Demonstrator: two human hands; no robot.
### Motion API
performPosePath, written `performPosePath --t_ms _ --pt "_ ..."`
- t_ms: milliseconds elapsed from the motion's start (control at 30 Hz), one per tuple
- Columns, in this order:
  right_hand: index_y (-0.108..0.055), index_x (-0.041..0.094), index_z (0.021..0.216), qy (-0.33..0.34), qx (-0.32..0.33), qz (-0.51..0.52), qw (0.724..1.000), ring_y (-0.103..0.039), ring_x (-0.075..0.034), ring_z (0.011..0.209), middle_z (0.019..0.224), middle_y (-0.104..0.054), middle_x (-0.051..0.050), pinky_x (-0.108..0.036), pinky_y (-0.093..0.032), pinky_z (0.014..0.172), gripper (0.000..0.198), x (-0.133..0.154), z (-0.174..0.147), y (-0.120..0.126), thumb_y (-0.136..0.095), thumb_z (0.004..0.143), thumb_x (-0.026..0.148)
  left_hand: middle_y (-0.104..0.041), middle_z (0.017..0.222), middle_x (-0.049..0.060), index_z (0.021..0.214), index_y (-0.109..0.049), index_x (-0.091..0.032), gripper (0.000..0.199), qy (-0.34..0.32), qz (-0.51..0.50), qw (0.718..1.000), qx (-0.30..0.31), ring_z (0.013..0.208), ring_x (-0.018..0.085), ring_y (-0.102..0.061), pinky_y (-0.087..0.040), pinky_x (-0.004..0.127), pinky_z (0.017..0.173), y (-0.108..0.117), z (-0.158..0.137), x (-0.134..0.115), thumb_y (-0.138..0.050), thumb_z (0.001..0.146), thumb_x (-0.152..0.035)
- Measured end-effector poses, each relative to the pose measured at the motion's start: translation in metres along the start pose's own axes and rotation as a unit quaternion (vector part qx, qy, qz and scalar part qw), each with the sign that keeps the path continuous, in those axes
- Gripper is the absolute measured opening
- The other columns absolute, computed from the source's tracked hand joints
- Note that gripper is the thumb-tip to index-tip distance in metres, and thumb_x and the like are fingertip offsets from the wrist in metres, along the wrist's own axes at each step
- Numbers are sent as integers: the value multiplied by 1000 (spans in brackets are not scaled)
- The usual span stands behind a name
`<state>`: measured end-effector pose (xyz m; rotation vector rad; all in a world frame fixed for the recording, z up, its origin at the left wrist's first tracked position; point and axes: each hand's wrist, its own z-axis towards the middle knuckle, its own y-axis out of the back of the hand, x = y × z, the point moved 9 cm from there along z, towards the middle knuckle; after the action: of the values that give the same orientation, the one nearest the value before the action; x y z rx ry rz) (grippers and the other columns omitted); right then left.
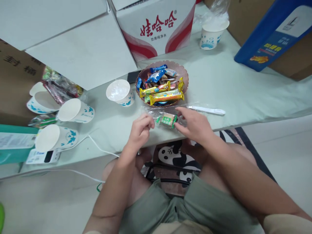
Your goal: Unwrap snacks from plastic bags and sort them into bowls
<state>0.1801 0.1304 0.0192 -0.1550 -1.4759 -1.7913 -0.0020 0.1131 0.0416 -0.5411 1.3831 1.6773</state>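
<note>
A small snack packet (168, 120) with green ends and a green label lies near the table's front edge, between my two hands. Thin clear plastic (153, 111) spreads behind and around it. My left hand (141, 128) is curled closed just left of the packet; what its fingertips hold, if anything, cannot be made out. On the other side, my right hand (193, 125) has thumb and fingers apart at the packet's right end. Behind them stands a scalloped pink bowl (186, 78) filled with wrapped snacks, including yellow-wrapped sticks (167, 97).
A white knife-like utensil (207, 110) lies right of the bowl. Left are paper cups (125, 97), a white cable (97, 148) and a white device (44, 157). Cartons (156, 29) line the back. A bag-filled cup (211, 37) and blue package (263, 39) stand right.
</note>
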Motion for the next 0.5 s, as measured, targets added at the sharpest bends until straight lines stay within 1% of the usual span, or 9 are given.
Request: performPosePath --t_ms 67,133,233,300,333,367,400,467,500 --pt "-68 22 109 -6 26 -6 1000 -66 -24 80 88 -74 -6 -35 -45 68 23 -2 0 -5 -60 88 25 -49 56 1 57 -45 -23 15 25 -14 999 38 56 15 -48 -40 31 57 -8 -3 0 -42 66 -11" --pt "-69 23 93 28 36 16 999 -63 -21 74 81 -72 -4 -32 -43 66 14 5 -2 -4 -55 91 23 -46 52 -1 59 -46 -23 16 70 -24 996 48 52 15 -44 -38 31 55 -12 -6 6 -42 72 -15" --pt "-68 22 86 124 69 56 988 -62 -18 73 81 -71 -4 -29 -41 67 17 31 -11 -2 -52 93 21 -49 55 -1 72 -55 -23 26 101 -46 994 6 51 15 -45 -40 30 55 -8 -10 10 -38 90 -30" --pt "-68 22 86 177 133 70 973 -62 -17 69 77 -70 -3 -29 -39 64 19 47 -20 -10 -51 95 23 -51 58 -1 78 -58 -22 30 77 -24 996 -40 53 15 -46 -40 30 56 0 -10 4 -39 94 -39" --pt "-69 22 86 185 167 75 965 -62 -16 67 74 -70 -2 -28 -38 62 22 51 -24 -16 -50 97 24 -51 60 -1 77 -58 -22 27 60 5 996 -63 56 15 -47 -41 30 58 4 -10 0 -45 93 -41" --pt "-69 23 86 179 188 81 962 -61 -16 65 73 -70 -1 -28 -38 61 24 52 -26 -20 -49 99 26 -52 63 -1 77 -58 -22 23 46 41 994 -92 60 15 -49 -43 30 62 9 -10 -3 -52 90 -40" --pt "-69 23 86 158 188 84 966 -62 -16 65 72 -70 -1 -28 -38 60 26 49 -25 -21 -47 100 27 -53 69 0 78 -58 -22 18 38 76 988 -126 67 16 -52 -45 31 66 14 -10 -5 -58 87 -38" --pt "-70 23 88 85 122 74 986 -64 -17 68 77 -72 -2 -29 -41 63 27 34 -16 -14 -46 99 26 -56 86 3 85 -59 -22 14 53 122 972 -195 84 20 -56 -48 34 79 25 -13 1 -65 82 -35" --pt "-71 23 90 51 73 60 994 -65 -19 73 82 -73 -4 -31 -44 66 25 24 -12 -8 -47 98 25 -56 96 5 91 -59 -23 19 77 129 964 -219 93 21 -56 -48 35 85 29 -15 9 -68 81 -36"
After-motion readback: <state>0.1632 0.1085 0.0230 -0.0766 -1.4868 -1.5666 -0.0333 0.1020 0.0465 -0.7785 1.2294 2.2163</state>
